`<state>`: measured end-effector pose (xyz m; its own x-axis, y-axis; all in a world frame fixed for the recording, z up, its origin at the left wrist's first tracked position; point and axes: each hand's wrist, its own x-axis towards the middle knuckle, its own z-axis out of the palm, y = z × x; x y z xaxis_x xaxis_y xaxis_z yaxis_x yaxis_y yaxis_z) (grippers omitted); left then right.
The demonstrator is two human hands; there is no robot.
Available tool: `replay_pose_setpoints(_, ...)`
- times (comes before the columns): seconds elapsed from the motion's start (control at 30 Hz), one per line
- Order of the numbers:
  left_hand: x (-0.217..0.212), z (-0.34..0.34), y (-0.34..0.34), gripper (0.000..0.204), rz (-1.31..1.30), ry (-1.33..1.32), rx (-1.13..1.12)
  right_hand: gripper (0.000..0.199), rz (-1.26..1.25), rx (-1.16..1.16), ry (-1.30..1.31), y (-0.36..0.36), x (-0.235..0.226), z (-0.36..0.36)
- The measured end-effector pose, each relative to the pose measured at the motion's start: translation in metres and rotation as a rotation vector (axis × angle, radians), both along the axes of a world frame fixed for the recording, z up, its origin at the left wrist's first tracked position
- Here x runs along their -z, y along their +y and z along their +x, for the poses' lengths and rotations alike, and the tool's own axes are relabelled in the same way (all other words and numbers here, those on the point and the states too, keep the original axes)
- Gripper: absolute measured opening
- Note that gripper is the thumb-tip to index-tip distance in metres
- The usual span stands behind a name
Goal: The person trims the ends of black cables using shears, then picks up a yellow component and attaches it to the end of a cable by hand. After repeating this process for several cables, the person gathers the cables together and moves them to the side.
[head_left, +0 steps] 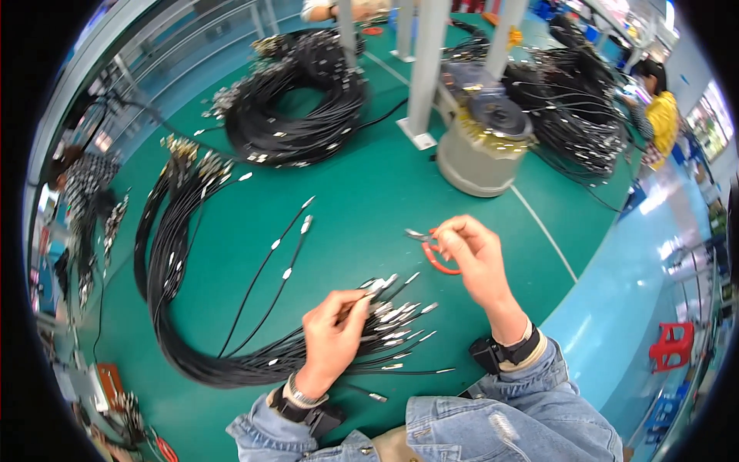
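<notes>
A bundle of black cables (212,371) with silver connector ends curves across the green surface (369,192). Over those ends, the left hand (331,335) pinches a cable tip (383,283) between its fingers. Nearby, the right hand (476,258) grips a red-handled tool (440,267). Beyond stand a grey bucket (471,168) and, left of it, a large cable coil (308,146).
</notes>
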<state>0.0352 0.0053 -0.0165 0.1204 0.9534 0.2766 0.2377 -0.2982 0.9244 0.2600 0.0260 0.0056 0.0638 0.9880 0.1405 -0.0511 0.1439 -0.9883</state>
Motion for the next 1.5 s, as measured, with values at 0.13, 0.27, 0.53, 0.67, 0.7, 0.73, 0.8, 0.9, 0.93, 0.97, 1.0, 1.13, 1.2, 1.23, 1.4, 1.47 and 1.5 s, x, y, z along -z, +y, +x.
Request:
replay_pose_setpoints(0.13, -0.013, 0.000, -0.005, 0.011, -0.120, -0.024, -0.025, 0.015, 0.134, 0.374, -0.138, 0.016, -0.024, 0.069)
replay_pose_setpoints(0.27, -0.006, 0.002, -0.002, 0.013, -0.041, 0.067, 0.028, 0.019, 0.128, 0.580, -0.282, 0.038, -0.044, 0.153)
replay_pose_setpoints(0.53, -0.009, 0.003, -0.004, 0.013, -0.042, 0.054, 0.027, 0.021, -0.170, 0.369, -0.436, 0.080, -0.052, 0.192)
replay_pose_setpoints(0.67, -0.009, 0.005, -0.004, 0.012, -0.050, 0.026, 0.018, 0.016, -0.202, 0.281, -0.438, 0.088, -0.048, 0.202)
replay_pose_setpoints(0.7, -0.008, 0.005, -0.004, 0.012, -0.051, 0.027, 0.017, 0.016, -0.203, 0.280, -0.438, 0.089, -0.047, 0.204)
replay_pose_setpoints(0.73, -0.008, 0.005, -0.003, 0.013, -0.043, 0.017, 0.019, 0.014, -0.202, 0.278, -0.393, 0.088, -0.047, 0.206)
replay_pose_setpoints(0.8, -0.006, 0.003, -0.004, 0.014, -0.033, 0.000, 0.011, 0.012, -0.206, 0.262, -0.303, 0.090, -0.046, 0.205)
replay_pose_setpoints(0.9, -0.003, 0.004, -0.003, 0.013, -0.023, -0.013, 0.006, 0.011, -0.172, 0.310, -0.223, 0.085, -0.044, 0.205)
replay_pose_setpoints(0.93, -0.004, 0.005, -0.004, 0.013, -0.015, -0.016, 0.000, 0.010, -0.153, 0.331, -0.179, 0.085, -0.045, 0.200)
replay_pose_setpoints(0.97, -0.006, 0.006, -0.004, 0.013, -0.016, -0.014, -0.011, 0.010, -0.153, 0.320, -0.179, 0.081, -0.047, 0.194)
replay_pose_setpoints(1.0, -0.009, 0.006, -0.005, 0.012, -0.012, -0.020, -0.023, 0.010, -0.088, 0.308, -0.066, 0.074, -0.051, 0.180)
replay_pose_setpoints(1.13, -0.007, 0.006, -0.005, 0.010, 0.007, 0.003, -0.055, 0.012, 0.055, 0.225, 0.121, 0.037, -0.051, 0.108)
replay_pose_setpoints(1.2, -0.008, 0.001, -0.007, 0.011, 0.054, 0.071, -0.058, 0.009, 0.028, 0.174, 0.134, 0.015, -0.043, 0.054)
replay_pose_setpoints(1.23, -0.007, -0.001, -0.007, 0.011, 0.051, 0.079, -0.077, 0.007, -0.010, 0.160, 0.131, 0.003, -0.038, 0.026)
replay_pose_setpoints(1.4, -0.010, 0.005, -0.008, 0.010, 0.185, 0.109, -0.133, 0.003, -0.178, -0.049, 0.296, -0.040, -0.010, -0.062)
replay_pose_setpoints(1.47, -0.013, 0.007, -0.010, 0.011, 0.221, 0.103, -0.155, 0.001, -0.166, -0.041, 0.347, -0.047, 0.005, -0.078)
replay_pose_setpoints(1.5, -0.014, 0.007, -0.010, 0.011, 0.220, 0.105, -0.159, 0.003, -0.160, -0.041, 0.373, -0.047, 0.009, -0.082)
